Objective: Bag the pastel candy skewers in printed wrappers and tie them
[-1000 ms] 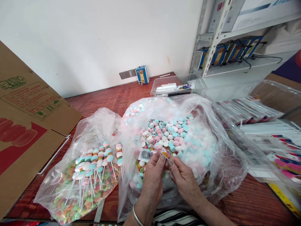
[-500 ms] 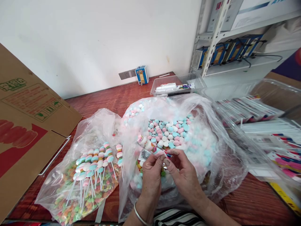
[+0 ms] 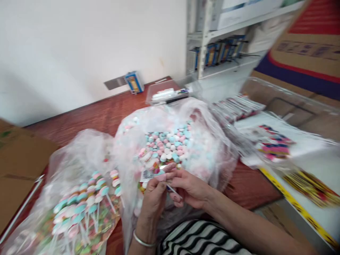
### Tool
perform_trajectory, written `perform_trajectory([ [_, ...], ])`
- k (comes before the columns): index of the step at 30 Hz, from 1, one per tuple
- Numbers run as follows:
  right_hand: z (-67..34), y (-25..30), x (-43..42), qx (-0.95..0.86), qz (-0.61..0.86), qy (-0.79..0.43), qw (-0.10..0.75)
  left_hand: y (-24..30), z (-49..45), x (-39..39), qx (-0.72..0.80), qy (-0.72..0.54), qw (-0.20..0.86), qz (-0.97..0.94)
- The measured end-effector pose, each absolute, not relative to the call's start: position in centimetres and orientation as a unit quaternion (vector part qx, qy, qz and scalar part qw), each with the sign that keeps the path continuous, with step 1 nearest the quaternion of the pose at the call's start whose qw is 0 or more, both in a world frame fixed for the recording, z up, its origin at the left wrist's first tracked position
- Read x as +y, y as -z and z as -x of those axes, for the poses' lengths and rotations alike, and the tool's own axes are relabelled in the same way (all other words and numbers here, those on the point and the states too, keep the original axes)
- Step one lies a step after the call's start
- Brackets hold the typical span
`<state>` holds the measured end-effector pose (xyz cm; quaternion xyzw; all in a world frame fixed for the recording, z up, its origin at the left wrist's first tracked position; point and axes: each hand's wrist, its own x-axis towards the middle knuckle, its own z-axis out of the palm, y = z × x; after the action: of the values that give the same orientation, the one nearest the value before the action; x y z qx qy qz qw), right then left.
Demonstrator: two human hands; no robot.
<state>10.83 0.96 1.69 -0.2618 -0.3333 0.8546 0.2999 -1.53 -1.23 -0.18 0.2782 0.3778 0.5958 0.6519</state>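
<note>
My left hand (image 3: 154, 198) is closed on the lower end of a candy skewer (image 3: 151, 163) in a clear printed wrapper, pointing up and left. A white label with a black code hangs beside it. My right hand (image 3: 190, 187) meets the left, fingers closed around the stick end; the white stick (image 3: 172, 190) shows between the hands. Just beyond lies an open plastic bag (image 3: 212, 138) of pink, white and blue candies (image 3: 170, 145). To the left, several finished-looking candy skewers (image 3: 79, 203) rest on a bag of gummies (image 3: 92, 237).
A cardboard box (image 3: 21, 159) stands at the left and another (image 3: 305, 53) at the right. Clear trays (image 3: 170, 92) hold white packets and flat printed wrappers (image 3: 276, 141). A blue device (image 3: 134, 82) sits by the wall; a metal shelf (image 3: 204, 42) stands behind.
The view has swung to the right and blurred. My right hand has turned and its fingers now curl at the stick end, where the white stick has come into sight.
</note>
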Motion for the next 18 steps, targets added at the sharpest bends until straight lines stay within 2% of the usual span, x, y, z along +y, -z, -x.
perform_trajectory([
  [3,-11.9,-1.9,0.1,-0.36,0.298,-0.818,0.336,0.4,1.3,-0.9,0.378,-0.602,0.636,-0.301],
  [7,-16.9,-2.7,-3.2,-0.385,0.4,-0.71,0.433,0.5,0.2,-0.5,0.376,-0.608,0.628,-0.308],
  [10,-22.6,-2.0,-5.6,-0.461,0.563,-0.505,0.464,0.4,-0.2,-0.3,0.384,-0.609,0.622,-0.308],
  [11,-24.3,-1.4,-6.1,-0.484,0.63,-0.403,0.455,0.3,-0.2,-0.3,0.386,-0.607,0.623,-0.306],
  [13,-26.8,0.4,-6.3,-0.549,0.712,-0.265,0.349,0.1,-0.4,-0.3,0.384,-0.607,0.626,-0.304],
  [18,-27.1,3.5,-4.7,-0.548,0.747,-0.245,0.285,-0.4,-0.9,-1.2,0.38,-0.607,0.617,-0.327],
])
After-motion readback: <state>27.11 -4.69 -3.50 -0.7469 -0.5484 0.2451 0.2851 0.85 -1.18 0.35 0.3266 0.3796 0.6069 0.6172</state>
